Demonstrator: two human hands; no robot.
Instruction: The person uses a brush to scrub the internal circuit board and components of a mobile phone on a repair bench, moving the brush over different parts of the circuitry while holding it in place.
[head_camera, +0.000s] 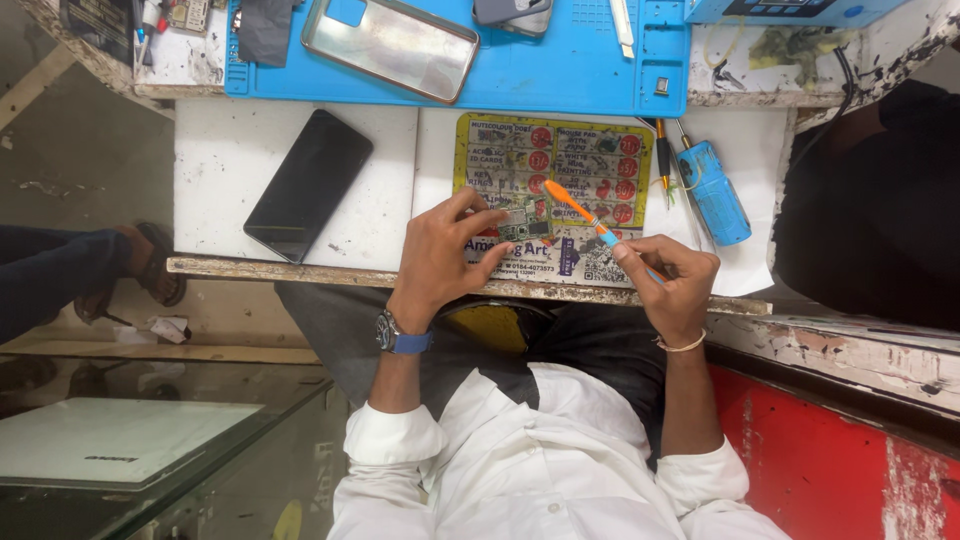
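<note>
White bench (250, 160) had a printed mat (590, 150); left hand (440, 255) pinched a small circuit board (520, 222), right hand (672, 280) fingers clamped an orange-blue brush (585, 215).

A small phone-repair workshop, seen from above: a blue silicone repair mat (560, 75) covers the back of a paint-chipped white bench (230, 160), with a phone back cover (390, 45) lying on it and a black smartphone (308, 185) set just in front of it. A small circuit board (522, 220) rests on a printed pad (590, 160), a blue handheld tool (715, 192) beside it. A glass display counter (150, 440) stands nearby.
</note>
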